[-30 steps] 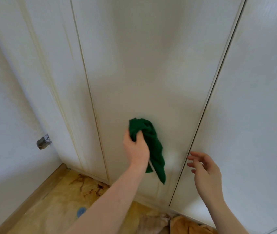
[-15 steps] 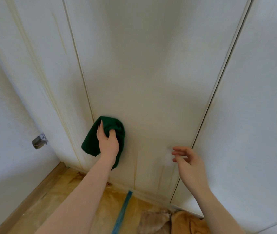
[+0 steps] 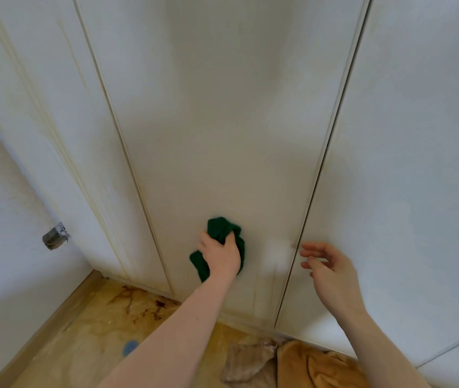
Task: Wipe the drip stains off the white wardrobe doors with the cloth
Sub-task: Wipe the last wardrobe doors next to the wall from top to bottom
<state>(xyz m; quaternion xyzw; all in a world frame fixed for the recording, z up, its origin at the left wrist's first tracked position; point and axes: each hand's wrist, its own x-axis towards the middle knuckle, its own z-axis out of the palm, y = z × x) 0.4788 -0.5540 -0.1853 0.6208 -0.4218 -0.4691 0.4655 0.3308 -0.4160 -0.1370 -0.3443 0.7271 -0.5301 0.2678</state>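
My left hand [image 3: 220,254] grips a bunched dark green cloth [image 3: 222,232] and holds it against the lower part of the middle white wardrobe door [image 3: 222,121]. Part of the cloth hangs below my palm. Faint yellowish drip streaks [image 3: 256,289] run down the door just below and to the right of the cloth. My right hand [image 3: 327,271] hovers in front of the gap between the middle and right door [image 3: 418,163], fingers loosely spread, holding nothing. The left door [image 3: 63,121] carries long yellowish streaks along its left edge.
A white wall [image 3: 4,247] with a small metal fitting [image 3: 55,238] closes the left side. The floor [image 3: 88,331] is yellowish with brown stains and a blue spot [image 3: 130,347]. Crumpled tan and orange cloths [image 3: 278,362] lie at the foot of the doors.
My left hand has carried the green cloth from the left edge of the middle door back to the right, toward its centre. My right hand stays near the door gap.
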